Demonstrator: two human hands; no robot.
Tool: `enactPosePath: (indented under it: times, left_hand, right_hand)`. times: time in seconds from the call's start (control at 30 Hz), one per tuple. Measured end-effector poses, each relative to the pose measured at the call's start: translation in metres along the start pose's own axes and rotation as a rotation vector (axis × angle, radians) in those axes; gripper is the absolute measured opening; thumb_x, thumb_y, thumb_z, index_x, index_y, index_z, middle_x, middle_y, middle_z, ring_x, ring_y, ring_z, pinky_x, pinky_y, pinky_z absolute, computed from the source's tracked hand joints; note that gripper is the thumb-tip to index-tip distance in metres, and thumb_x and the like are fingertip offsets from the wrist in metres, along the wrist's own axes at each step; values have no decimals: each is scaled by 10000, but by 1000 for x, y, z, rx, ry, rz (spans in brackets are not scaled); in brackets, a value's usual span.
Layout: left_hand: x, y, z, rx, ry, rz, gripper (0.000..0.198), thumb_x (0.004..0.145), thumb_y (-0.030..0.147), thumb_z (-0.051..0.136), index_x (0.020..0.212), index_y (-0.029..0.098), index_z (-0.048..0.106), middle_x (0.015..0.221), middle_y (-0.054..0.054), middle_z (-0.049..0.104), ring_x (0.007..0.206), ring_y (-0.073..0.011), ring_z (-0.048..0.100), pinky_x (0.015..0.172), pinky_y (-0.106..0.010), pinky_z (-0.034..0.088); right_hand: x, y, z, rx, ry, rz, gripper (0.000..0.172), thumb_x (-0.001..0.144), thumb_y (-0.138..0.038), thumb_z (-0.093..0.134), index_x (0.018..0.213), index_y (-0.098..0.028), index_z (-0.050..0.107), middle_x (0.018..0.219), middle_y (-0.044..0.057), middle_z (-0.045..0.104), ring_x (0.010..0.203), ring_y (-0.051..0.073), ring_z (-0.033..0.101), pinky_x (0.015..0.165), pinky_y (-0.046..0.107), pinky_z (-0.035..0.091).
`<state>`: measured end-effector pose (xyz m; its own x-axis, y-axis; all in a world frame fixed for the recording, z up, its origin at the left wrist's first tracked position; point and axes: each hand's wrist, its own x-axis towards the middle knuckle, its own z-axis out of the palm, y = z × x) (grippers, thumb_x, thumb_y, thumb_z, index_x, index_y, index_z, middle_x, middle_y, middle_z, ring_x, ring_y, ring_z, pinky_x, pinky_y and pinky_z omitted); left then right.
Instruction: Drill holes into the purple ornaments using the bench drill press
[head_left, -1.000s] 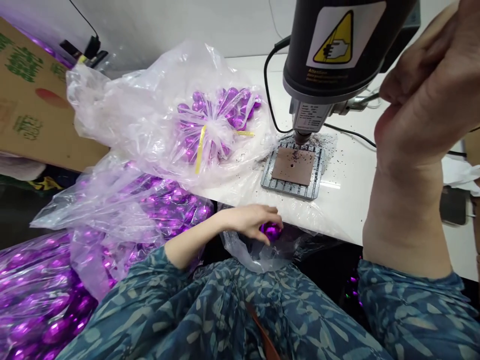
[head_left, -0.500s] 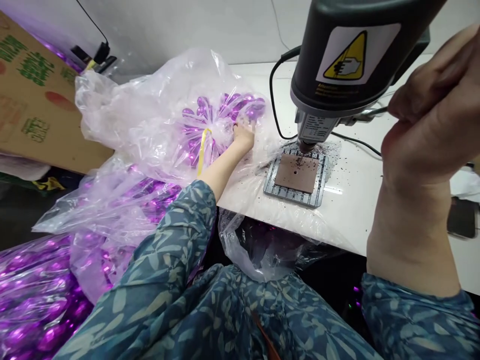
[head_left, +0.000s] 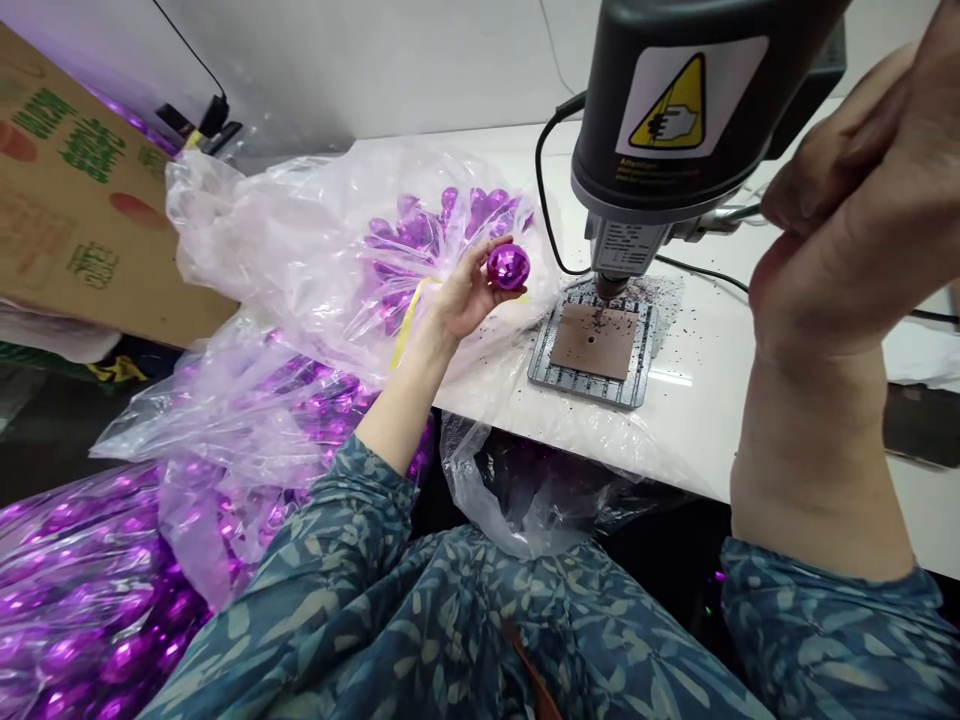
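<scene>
My left hand [head_left: 472, 290] holds a shiny purple faceted ball [head_left: 508, 266] by its fingers, in front of a clear plastic bag [head_left: 300, 230] of similar purple balls [head_left: 409, 225]. My right hand [head_left: 855, 190] is closed at the upper right around the lever [head_left: 739, 213] of a black bench drill press [head_left: 667, 120]; its grip end is hidden in the fist. Beneath the drill's chuck [head_left: 611, 287] lies a brown square plate [head_left: 596, 342] with a small hole, on the grey slotted base [head_left: 544, 368]. Dark shavings are scattered over both.
A cardboard box [head_left: 97, 200] stands at the left. Below it a large bag of purple balls [head_left: 90, 600] fills the lower left. Clear plastic [head_left: 517, 500] hangs off the front edge of the white table [head_left: 697, 430]. A black cable [head_left: 541, 190] runs beside the drill.
My left hand has come out of the bag toward me with a purple ball in its fingers. My right hand stays on the lever; the view has shifted slightly.
</scene>
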<state>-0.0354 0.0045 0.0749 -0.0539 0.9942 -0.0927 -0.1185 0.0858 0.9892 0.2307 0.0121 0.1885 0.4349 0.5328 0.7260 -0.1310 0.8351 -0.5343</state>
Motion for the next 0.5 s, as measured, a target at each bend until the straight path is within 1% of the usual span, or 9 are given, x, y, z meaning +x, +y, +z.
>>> enactPosePath:
  times: [0.03, 0.1, 0.2, 0.27, 0.33, 0.37, 0.4, 0.47, 0.5]
  left_hand:
    - [-8, 1, 4, -66, -1, -2, 446, 1057, 496, 766, 1446, 282, 725, 1322, -85, 771, 1284, -260, 781, 1022, -363, 713]
    - [-22, -1, 16, -188, -5, -46, 429, 1066, 479, 786, 1447, 292, 724, 1356, -77, 773, 1334, -264, 775, 1092, -394, 708]
    - [-35, -13, 37, -362, 15, -182, 433, 1091, 476, 782, 1476, 291, 710, 1369, -71, 786, 1356, -274, 782, 1144, -446, 706]
    - [-40, -23, 49, -460, 47, -272, 433, 1114, 476, 754, 1489, 264, 706, 1348, -88, 803, 1341, -283, 797, 1108, -433, 725]
    - [-43, -31, 58, -510, 84, -364, 388, 1150, 446, 691, 1458, 214, 724, 1292, -116, 822, 1293, -279, 819, 1012, -363, 748]
    - [-43, -34, 62, -524, 104, -401, 354, 1164, 411, 660, 1434, 193, 734, 1261, -122, 827, 1265, -269, 829, 960, -320, 750]
    - [-43, -35, 65, -538, 123, -427, 322, 1174, 369, 636, 1411, 177, 741, 1234, -122, 829, 1242, -257, 836, 920, -287, 747]
    - [-43, -35, 70, -584, 152, -441, 287, 1181, 314, 611, 1392, 170, 741, 1220, -113, 825, 1235, -240, 839, 915, -264, 744]
    - [-43, -35, 72, -613, 165, -434, 287, 1186, 315, 607, 1399, 173, 735, 1230, -110, 821, 1253, -236, 835, 943, -270, 744]
  right_hand:
    - [0, 3, 0, -1, -3, -29, 814, 737, -720, 783, 553, -191, 192, 498, -13, 246, 452, 38, 392, 595, 307, 157]
    - [1, 9, 1, 28, -12, -34, 811, 735, -761, 786, 553, -196, 233, 495, -22, 248, 433, 39, 379, 569, 317, 121]
    - [0, 14, 3, 51, -5, -57, 840, 727, -808, 773, 574, -209, 204, 506, -37, 198, 413, 28, 326, 543, 326, 93]
    - [-1, 15, 4, 51, -16, -48, 843, 755, -797, 763, 590, -213, 178, 517, -38, 197, 421, 24, 314, 543, 324, 83]
    - [0, 12, 5, 84, -36, -15, 842, 748, -782, 781, 597, -221, 172, 507, -45, 219, 415, 25, 309, 526, 321, 82]
    - [2, 9, 5, 104, -45, 12, 834, 744, -752, 809, 592, -224, 181, 498, -51, 232, 406, 24, 308, 511, 313, 98]
    - [4, 6, 5, 110, -60, 50, 812, 773, -686, 841, 581, -220, 204, 490, -54, 245, 402, 24, 320, 498, 297, 137]
    - [12, -2, 4, 64, -108, 165, 734, 912, -436, 834, 554, -207, 236, 494, -48, 267, 412, 20, 372, 508, 252, 243]
    - [16, -6, 3, 31, -142, 223, 697, 982, -288, 759, 538, -200, 229, 504, -40, 285, 421, 14, 392, 520, 233, 287]
